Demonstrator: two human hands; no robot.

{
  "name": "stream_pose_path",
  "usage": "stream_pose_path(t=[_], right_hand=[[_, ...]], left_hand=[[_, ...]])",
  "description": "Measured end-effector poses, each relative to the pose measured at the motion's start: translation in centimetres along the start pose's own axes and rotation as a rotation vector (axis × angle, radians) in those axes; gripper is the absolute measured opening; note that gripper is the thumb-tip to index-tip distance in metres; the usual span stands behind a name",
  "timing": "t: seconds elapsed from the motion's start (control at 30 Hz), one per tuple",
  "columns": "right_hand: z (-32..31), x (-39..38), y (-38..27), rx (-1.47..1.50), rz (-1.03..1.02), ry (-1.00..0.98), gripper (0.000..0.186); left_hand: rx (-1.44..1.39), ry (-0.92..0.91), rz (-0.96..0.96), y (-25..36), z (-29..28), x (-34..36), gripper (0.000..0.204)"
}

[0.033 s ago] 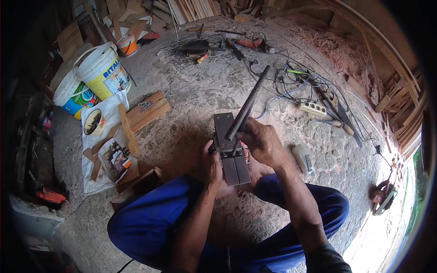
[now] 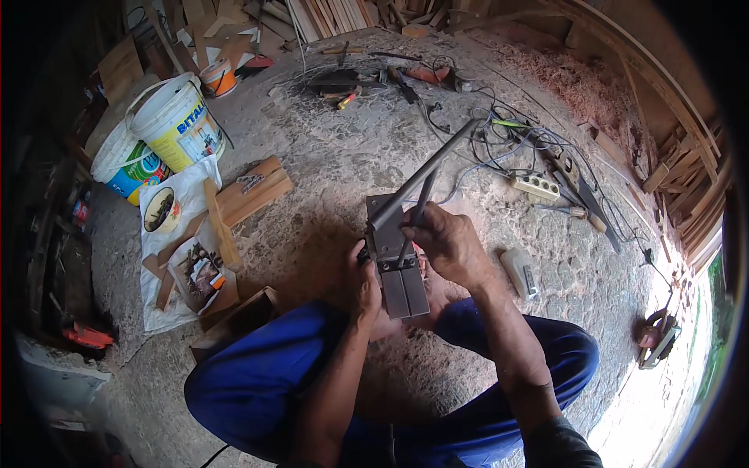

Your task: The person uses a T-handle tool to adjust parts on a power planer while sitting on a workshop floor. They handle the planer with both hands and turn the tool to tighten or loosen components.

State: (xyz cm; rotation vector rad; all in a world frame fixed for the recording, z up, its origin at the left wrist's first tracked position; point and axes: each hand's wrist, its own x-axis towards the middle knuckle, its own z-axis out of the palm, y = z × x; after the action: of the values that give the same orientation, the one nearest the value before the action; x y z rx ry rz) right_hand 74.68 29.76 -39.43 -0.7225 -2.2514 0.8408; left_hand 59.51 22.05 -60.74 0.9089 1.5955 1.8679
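Between my knees an electric planer (image 2: 404,295) lies with its flat metal sole facing up, a bit of red body showing at its side. My left hand (image 2: 367,279) is wrapped round the planer's left side; part of the grip is hidden underneath. A dark T-handle wrench (image 2: 424,173) stands tilted on the gap between the two sole plates. My right hand (image 2: 449,246) is closed round the wrench's shaft, below the long crossbar. The shaft's tip meets the planer near small screws; exactly what it sits on is too small to tell.
Left stand paint buckets (image 2: 178,125) and a white cloth (image 2: 152,300) with wood pieces and bowls of screws. A pale block-like object (image 2: 520,273) lies right of my hand. Tangled cables, a power strip (image 2: 535,186) and a handsaw (image 2: 589,203) lie farther right.
The wrench's crossbar has turned clockwise: its far end has swung right and its near end left. The planer and my left hand stay in place.
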Motion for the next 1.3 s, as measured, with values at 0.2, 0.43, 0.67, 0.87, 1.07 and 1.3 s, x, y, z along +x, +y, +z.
stream_pose_path(t=[0.2, 0.43, 0.67, 0.87, 1.07, 1.3], right_hand=[[0.5, -0.2, 1.1, -0.006, 0.059, 0.056, 0.022], [0.9, 0.0, 0.1, 0.194, 0.091, 0.044, 0.019], [-0.1, -0.1, 0.9, -0.010, -0.014, -0.082, 0.019], [-0.1, -0.2, -0.3, 0.015, 0.069, -0.048, 0.018], [0.4, 0.0, 0.0, 0.017, 0.031, 0.041, 0.019], [0.2, 0.2, -0.5, 0.042, 0.048, -0.006, 0.015]], left_hand=[[0.050, 0.013, 0.026, 0.9, 0.4, 0.0, 0.046], [0.006, 0.007, -0.025, -0.1, 0.3, 0.1, 0.046], [0.054, 0.012, -0.032, -0.9, -0.2, 0.3, 0.046], [-0.016, 0.019, 0.004, 0.1, 0.4, 0.3, 0.044], [-0.068, 0.014, -0.035, 0.4, 0.8, 0.1, 0.045], [0.024, 0.029, 0.028, -0.2, 0.3, 0.2, 0.045]])
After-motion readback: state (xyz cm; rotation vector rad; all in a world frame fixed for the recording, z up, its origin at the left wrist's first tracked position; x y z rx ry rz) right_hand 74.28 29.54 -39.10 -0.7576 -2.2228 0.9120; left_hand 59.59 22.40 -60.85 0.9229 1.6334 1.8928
